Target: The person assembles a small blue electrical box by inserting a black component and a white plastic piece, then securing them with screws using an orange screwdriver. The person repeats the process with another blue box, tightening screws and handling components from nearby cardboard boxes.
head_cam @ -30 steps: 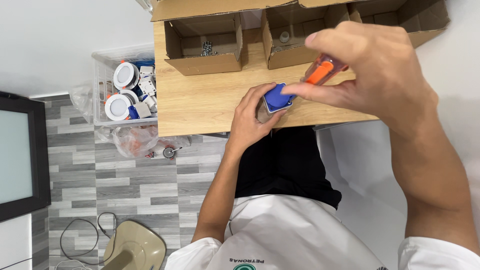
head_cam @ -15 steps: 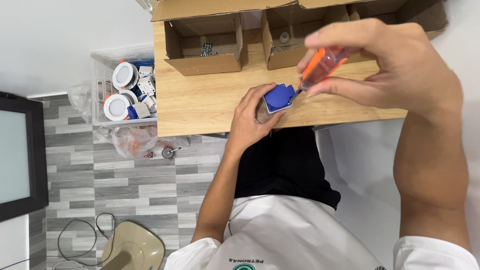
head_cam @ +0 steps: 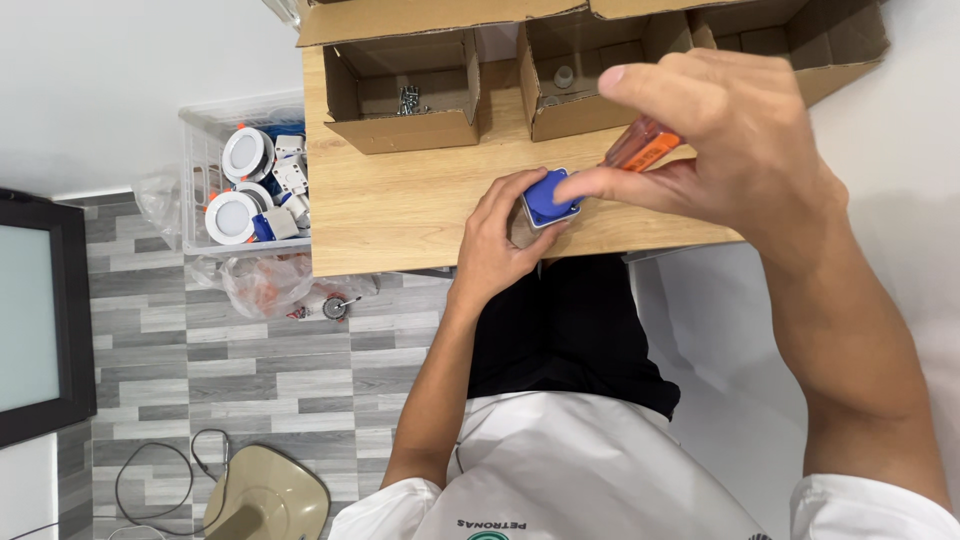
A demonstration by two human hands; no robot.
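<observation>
Gripping the blue plug at the counter edge, left hand fingers curl round it; right hand fingers pinch an orange-handled screwdriver. Best keep plug steady w/ driver straight, I'd say.

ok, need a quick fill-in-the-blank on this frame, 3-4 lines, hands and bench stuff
1. The left hand holds a small part whose colour is ____.
2. The right hand holds a screwdriver with a handle coloured ____.
3. The open boxes on the wooden table are made of ____.
4. The clear bin of round white fittings stands on the ____.

Missing words: blue; orange; cardboard; floor
</observation>
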